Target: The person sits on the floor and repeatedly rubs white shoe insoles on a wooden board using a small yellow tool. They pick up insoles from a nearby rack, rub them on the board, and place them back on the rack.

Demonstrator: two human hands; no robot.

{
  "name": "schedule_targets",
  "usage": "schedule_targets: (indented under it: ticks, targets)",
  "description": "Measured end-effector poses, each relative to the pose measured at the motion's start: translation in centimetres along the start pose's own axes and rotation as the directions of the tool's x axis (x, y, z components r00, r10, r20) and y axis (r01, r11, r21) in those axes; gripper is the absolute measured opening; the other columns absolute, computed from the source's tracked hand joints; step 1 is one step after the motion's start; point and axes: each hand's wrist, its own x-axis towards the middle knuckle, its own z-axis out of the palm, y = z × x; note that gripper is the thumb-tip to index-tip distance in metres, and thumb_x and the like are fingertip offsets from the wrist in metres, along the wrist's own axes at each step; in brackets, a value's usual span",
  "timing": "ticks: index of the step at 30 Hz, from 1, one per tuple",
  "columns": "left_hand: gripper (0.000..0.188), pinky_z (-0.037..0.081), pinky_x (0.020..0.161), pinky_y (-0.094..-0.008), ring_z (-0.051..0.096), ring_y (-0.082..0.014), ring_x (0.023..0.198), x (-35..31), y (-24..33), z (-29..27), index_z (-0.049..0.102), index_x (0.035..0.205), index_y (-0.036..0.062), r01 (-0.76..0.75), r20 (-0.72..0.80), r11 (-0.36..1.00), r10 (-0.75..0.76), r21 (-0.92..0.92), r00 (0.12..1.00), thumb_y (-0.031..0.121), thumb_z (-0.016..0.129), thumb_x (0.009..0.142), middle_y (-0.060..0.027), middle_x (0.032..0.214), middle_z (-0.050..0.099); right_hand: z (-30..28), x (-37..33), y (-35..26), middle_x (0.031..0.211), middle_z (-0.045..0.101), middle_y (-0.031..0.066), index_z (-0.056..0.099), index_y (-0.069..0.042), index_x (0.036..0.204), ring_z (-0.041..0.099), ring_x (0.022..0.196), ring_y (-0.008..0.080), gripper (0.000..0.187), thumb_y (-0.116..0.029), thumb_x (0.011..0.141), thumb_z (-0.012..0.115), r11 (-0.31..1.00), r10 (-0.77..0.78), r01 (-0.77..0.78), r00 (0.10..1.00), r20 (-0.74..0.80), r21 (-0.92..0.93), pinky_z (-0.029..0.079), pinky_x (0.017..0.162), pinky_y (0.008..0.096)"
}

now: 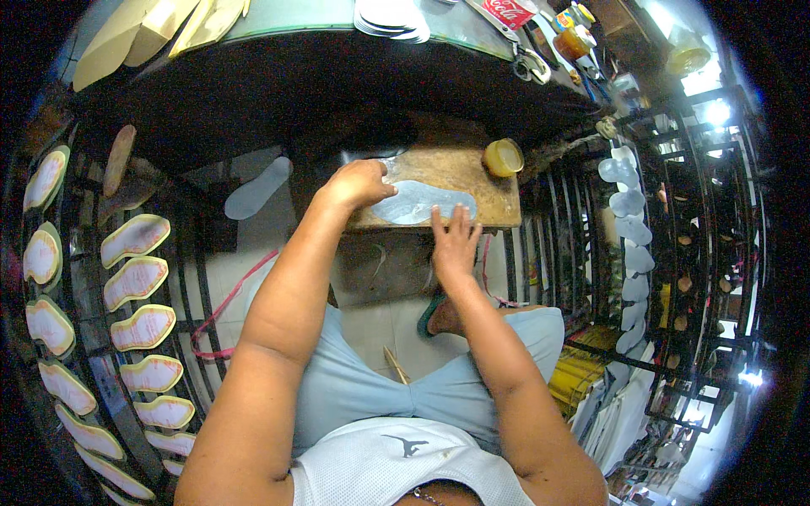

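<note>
A grey-blue, sole-shaped insole (418,203) lies flat on a worn wooden work block (456,164), with whitish smears on its surface. My right hand (456,244) rests at its right part, fingers spread and the tips pressed on it. At the opposite end is my left hand (359,183), fingers bent and thumb apart, the thumb reaching to the insole's edge; no held thing shows in it. An open yellow jar (504,158) of yellowish stuff stands on the block's far right corner. Something dark and shiny lies behind my left hand, partly hidden.
Another grey insole (258,189) lies left of the block. Racks at the left carry several white, yellow-edged sole pieces (137,281); a right rack holds grey pieces (626,202). A glass-topped table (316,21) spans the far side, with scissors (530,64) on it. A pink cord (221,314) loops nearby.
</note>
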Motion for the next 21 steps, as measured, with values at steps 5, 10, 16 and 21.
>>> schedule_targets:
  ticks: [5, 10, 16, 21]
  targets:
    - [0.053, 0.05, 0.097, -0.044, 0.065, -0.0377, 0.111, -0.2, -0.1, 0.1, 0.071, 0.113, 0.0013, -0.013, -0.005, 1.0, 0.013, 0.014, 1.0, 0.042, 0.073, 0.079, -0.0239, 0.116, 0.068, -0.3, 2.1, 0.7, 0.157, 0.03, 0.0259, 0.024, -0.03, 0.158, 0.027, 0.147, 0.04, 0.074, -0.012, 0.093, 0.053, 0.992, -0.109, 0.108, 0.994, -0.012, -0.066, 0.023, 0.113, 0.0657]
    - [0.053, 0.05, 0.097, -0.0436, 0.065, -0.0377, 0.111, 0.2, -0.1, 0.2, 0.071, 0.113, 0.001, -0.007, -0.001, 1.0, 0.007, 0.005, 1.0, 0.042, 0.073, 0.079, -0.0239, 0.116, 0.068, -1.0, -0.2, -2.7, 0.157, 0.03, 0.0251, 0.025, -0.031, 0.157, 0.027, 0.147, 0.0397, 0.077, -0.008, 0.09, 0.054, 0.958, -0.279, 0.283, 0.958, -0.068, 0.052, 0.025, 0.112, 0.0658]
    - [0.053, 0.05, 0.097, -0.0439, 0.065, -0.0378, 0.111, -0.1, -0.2, 0.2, 0.071, 0.113, 0.0007, -0.003, 0.002, 1.0, 0.003, -0.011, 1.0, 0.041, 0.074, 0.079, -0.0237, 0.116, 0.068, -0.4, 2.4, -0.5, 0.158, 0.027, 0.0246, 0.033, -0.026, 0.154, 0.026, 0.147, 0.0423, 0.072, -0.001, 0.089, 0.05, 0.953, -0.135, 0.139, 0.99, -0.032, 0.269, 0.025, 0.113, 0.0658]
    - [0.052, 0.05, 0.097, -0.0444, 0.065, -0.0381, 0.111, -0.2, 0.2, -0.3, 0.071, 0.112, 0.0005, 0.022, 0.005, 1.0, -0.022, 0.002, 1.0, 0.041, 0.073, 0.08, -0.0238, 0.115, 0.069, 0.4, 2.0, -1.0, 0.156, 0.031, 0.0291, 0.031, -0.017, 0.155, 0.029, 0.146, 0.042, 0.063, -0.013, 0.095, 0.049, 0.999, -0.015, 0.013, 0.999, -0.041, -0.029, 0.025, 0.112, 0.0648]
